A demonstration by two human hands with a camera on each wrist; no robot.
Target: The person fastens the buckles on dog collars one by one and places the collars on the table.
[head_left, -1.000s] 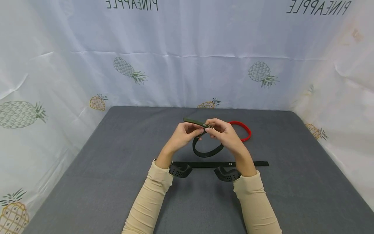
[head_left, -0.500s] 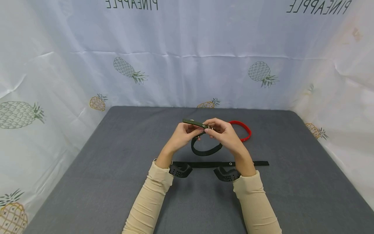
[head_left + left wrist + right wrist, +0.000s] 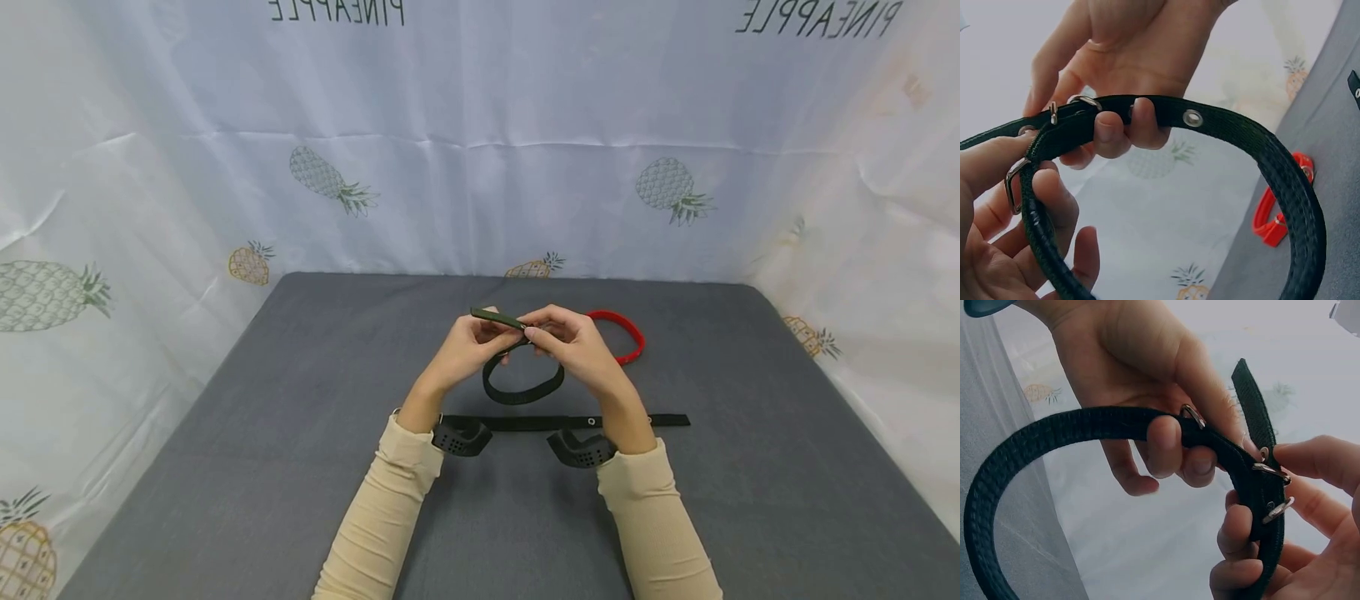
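Observation:
A dark green pet collar (image 3: 522, 398) is bent into a loop and held above the table by both hands. My left hand (image 3: 462, 350) pinches it beside a metal ring (image 3: 1194, 416). With thumb and fingers, my right hand (image 3: 570, 337) grips the collar at its buckle (image 3: 1272, 474), partly behind the fingertips in the head view. The collar's loose tail (image 3: 1252, 394) passes out of the buckle and points left in the head view. A metal eyelet (image 3: 1193, 118) shows on the loop.
Behind the right hand lies a red collar (image 3: 637, 342) on the grey table (image 3: 300, 500). A dark strap (image 3: 517, 423) with metal eyelets lies flat beneath the wrists. A white pineapple-print curtain (image 3: 465, 200) surrounds the table.
The loop has shifted slightly left in the head view. My right fingers have moved a little left along the collar and now cover more of the buckle. The left hand stays nearly still.

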